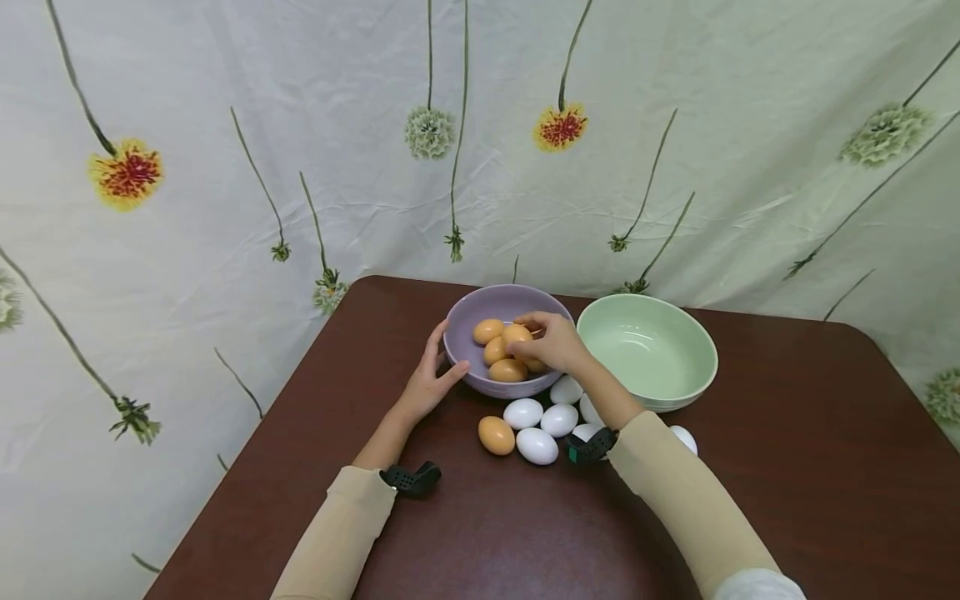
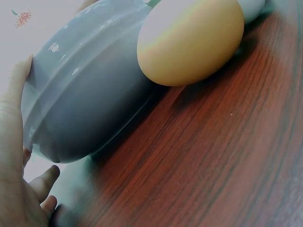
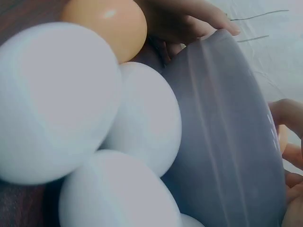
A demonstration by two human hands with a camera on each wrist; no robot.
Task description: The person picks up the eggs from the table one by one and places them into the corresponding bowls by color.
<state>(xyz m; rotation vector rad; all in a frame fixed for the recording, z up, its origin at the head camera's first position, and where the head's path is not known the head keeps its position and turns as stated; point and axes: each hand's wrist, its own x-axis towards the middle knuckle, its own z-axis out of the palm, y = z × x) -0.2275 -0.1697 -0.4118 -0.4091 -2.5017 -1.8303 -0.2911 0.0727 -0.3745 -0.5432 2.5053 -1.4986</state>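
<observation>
A purple bowl (image 1: 463,323) stands near the table's back edge with several brown eggs (image 1: 507,371) inside. My right hand (image 1: 558,343) reaches over its right rim and pinches a brown egg (image 1: 517,336) on top of the others. At the bowl's left side, my left hand (image 1: 429,385) rests spread against the outer wall, its thumb at the front rim; the left wrist view shows the other fingers loose beside the bowl (image 2: 90,90). One brown egg (image 1: 497,436) lies on the table in front, beside several white eggs (image 1: 537,447). My right forearm hides part of the white group.
A light green bowl (image 1: 648,354) stands right of the purple one, with no eggs visible in it. Another white egg (image 1: 684,438) shows beyond my right sleeve. The dark brown table (image 1: 480,533) ends at a flowered cloth (image 1: 360,167) behind.
</observation>
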